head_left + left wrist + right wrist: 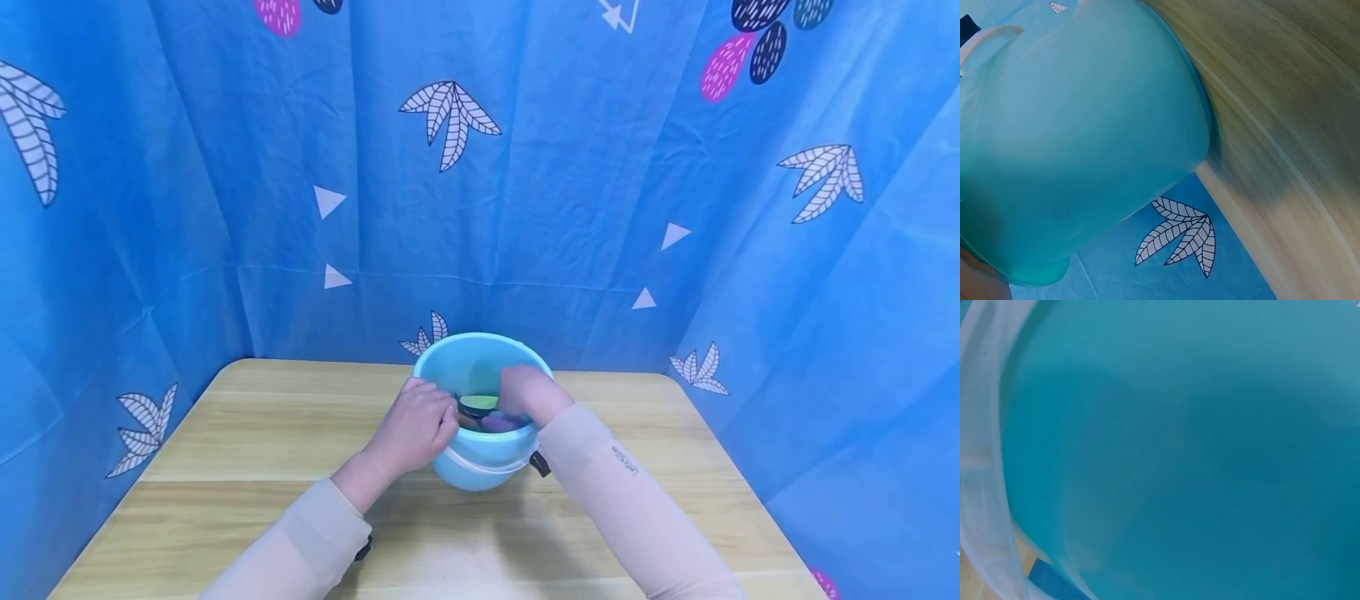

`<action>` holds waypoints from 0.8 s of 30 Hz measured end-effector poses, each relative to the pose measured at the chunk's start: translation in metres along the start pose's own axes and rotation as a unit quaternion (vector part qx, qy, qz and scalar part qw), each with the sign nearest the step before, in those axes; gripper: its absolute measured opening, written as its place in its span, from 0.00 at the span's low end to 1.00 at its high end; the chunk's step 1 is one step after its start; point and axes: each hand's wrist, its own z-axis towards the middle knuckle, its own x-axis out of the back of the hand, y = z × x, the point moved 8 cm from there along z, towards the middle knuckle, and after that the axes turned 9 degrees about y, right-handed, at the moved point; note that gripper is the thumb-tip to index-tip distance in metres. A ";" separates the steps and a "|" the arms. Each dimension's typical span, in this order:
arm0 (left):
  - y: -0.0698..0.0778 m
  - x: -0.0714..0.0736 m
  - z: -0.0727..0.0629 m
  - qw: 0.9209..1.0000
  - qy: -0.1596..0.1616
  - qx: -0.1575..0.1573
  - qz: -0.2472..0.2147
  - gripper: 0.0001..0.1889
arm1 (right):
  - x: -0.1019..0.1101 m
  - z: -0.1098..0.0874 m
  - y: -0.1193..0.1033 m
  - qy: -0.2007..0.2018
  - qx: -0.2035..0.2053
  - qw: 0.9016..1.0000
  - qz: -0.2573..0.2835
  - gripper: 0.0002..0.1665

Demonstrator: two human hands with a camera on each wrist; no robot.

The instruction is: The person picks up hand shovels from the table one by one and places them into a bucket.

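A light blue plastic bucket [480, 458] stands on the wooden table, its mouth turned toward the head camera. My left hand [420, 421] grips its left rim with curled fingers. Down inside the bucket, by the right wall, is my right hand [528, 392]; its fingertips are hidden, and I cannot tell whether it holds anything. In the bucket lie a pale green piece with a dark edge [478, 402], a purple thing [501, 422] and a brown thing [467, 421], partly covered by the front rim. The right wrist view is filled by the bucket's wall [1179, 456].
A white handle [480, 467] hangs across the bucket's front, with a black grip [539, 463] at the right. Wood-grain tabletop [285, 467] extends around the bucket. A blue patterned curtain [570, 208] encloses the back and both sides.
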 end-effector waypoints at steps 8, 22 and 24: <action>0.000 -0.001 0.000 1.000 0.004 0.000 0.000 0.17 | 0.000 0.002 0.002 0.008 -0.003 1.000 -0.002 0.09; 0.001 0.001 0.000 1.000 0.004 -0.001 0.000 0.16 | -0.005 0.005 0.004 0.009 -0.022 1.000 -0.011 0.06; 0.001 0.001 0.000 1.000 0.003 -0.001 -0.001 0.16 | -0.006 0.005 0.004 0.013 -0.017 1.000 -0.017 0.09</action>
